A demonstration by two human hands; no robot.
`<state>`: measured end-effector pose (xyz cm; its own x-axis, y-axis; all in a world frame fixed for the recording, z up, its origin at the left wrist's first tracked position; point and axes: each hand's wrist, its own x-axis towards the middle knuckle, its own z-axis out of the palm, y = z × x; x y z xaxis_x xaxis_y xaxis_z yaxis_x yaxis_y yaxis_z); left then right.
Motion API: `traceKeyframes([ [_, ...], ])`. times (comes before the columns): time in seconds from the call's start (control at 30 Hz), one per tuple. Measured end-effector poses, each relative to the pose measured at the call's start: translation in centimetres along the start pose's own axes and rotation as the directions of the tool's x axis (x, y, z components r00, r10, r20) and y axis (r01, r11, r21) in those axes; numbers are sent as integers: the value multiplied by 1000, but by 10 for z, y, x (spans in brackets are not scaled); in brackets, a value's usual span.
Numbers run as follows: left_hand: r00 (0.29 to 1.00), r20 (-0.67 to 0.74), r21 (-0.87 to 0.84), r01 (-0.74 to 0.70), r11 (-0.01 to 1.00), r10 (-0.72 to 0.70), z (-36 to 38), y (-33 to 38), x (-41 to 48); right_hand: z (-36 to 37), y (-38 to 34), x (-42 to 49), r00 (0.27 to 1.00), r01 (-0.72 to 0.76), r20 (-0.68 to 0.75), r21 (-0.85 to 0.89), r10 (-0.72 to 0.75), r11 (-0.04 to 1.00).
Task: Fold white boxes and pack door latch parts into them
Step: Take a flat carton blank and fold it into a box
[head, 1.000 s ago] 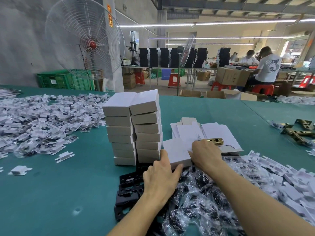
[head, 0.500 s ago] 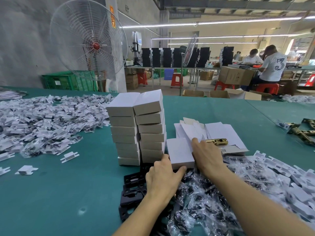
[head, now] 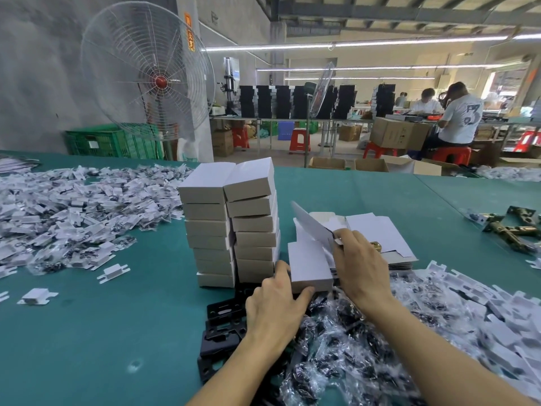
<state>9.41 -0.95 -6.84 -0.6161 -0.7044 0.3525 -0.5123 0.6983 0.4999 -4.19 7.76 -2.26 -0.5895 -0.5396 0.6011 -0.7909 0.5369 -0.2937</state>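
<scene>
A folded white box [head: 308, 268] lies on the green table in front of me. My left hand [head: 273, 307] grips its near left corner, thumb under the front edge. My right hand [head: 355, 262] rests on the box's right side and pinches a flat white box blank [head: 311, 222], whose far end is tilted up. Under that hand lies a pile of flat blanks [head: 377, 232], and a brass latch part [head: 376, 246] peeks out behind the knuckles. Two stacks of closed white boxes [head: 231, 224] stand just left of the box.
Black plates [head: 224, 320] and clear bags of dark parts [head: 345, 341] lie under my forearms. White plastic pieces [head: 497, 312] spread at the right, bagged parts [head: 73, 206] at the left. Brass latches [head: 512, 230] lie far right. A fan [head: 147, 71] and seated people [head: 459, 115] are beyond.
My right hand has lifted a flat blank off the pile, so its far end now tilts up. My left hand stays on the folded box's near corner.
</scene>
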Motion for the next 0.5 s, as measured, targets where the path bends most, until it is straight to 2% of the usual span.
traceKeyframes([
  [0.07, 1000, -11, 0, -22, 1000, 22, 0, 1, 0, -12, 2, -6, 998, 24, -50, 18, -23, 1000],
  [0.17, 999, -14, -8, -46, 999, 46, -3, 8, 0, -32, 2, -18, 993, 106, -50, -57, -109, 993],
  [0.27, 999, 21, -104, 41, 994, -39, -18, 24, 4, -54, 1, -27, 989, 128, -68, -13, -129, 992],
  [0.33, 988, 91, -261, 148, 954, -128, -36, 41, 11, -66, -3, -35, 986, 146, -91, 72, -139, 987],
  [0.37, 971, 165, -385, 225, 895, -173, -44, 50, 14, -71, -6, -40, 981, 177, -98, 120, -165, 977],
  [0.4, 937, 278, -525, 334, 783, -213, -50, 59, 16, -76, -9, -47, 975, 210, -103, 170, -194, 963],
  [0.43, 873, 428, -623, 471, 625, -231, -54, 67, 16, -80, -12, -54, 971, 234, -102, 225, -216, 946],
  [0.5, 719, 683, -644, 676, 358, -127, -60, 78, 13, -89, -17, -69, 964, 267, -90, 331, -251, 905],
])
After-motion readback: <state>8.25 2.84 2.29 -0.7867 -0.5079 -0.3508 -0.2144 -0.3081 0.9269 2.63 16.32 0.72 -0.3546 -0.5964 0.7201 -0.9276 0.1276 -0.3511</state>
